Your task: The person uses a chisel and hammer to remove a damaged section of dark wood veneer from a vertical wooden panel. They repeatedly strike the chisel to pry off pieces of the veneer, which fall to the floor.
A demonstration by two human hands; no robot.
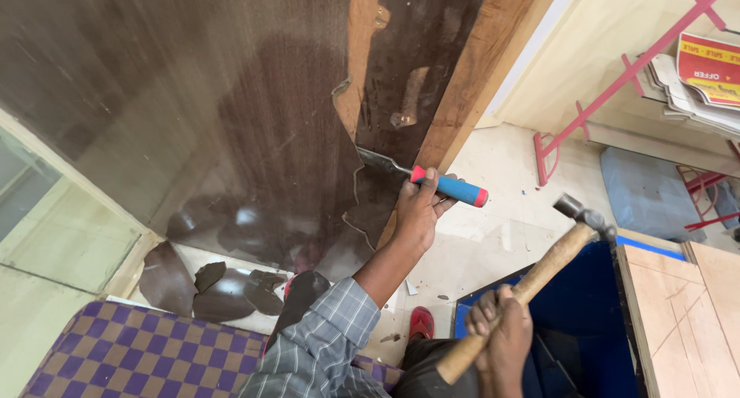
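Gripping a chisel (432, 179) by its blue-and-red handle, left hand (418, 211) closed tight around it, steel blade reaching up and left from the fist and wedged under the torn edge of a dark brown laminate sheet (231, 113). Clenched lower right and well apart from that fist, right hand (502, 338) wrapped fully round the pale wooden shaft of a hammer (539, 278), dark metal head raised up and to the right, clear of the chisel's red butt. Just above the left hand, a bare wooden panel (470, 67), rough and glue-stained where the glossy laminate has come away. Below and left of the left forearm, curved dark laminate shards (220, 290) lying loose on the pale floor (501, 213), beside a purple-and-cream chequered cloth (146, 352). Right of the hammer hand, a blue-edged plywood board (686, 313), light and smooth. Farther up to the right, a pink metal rack (617, 82) with stacked papers.
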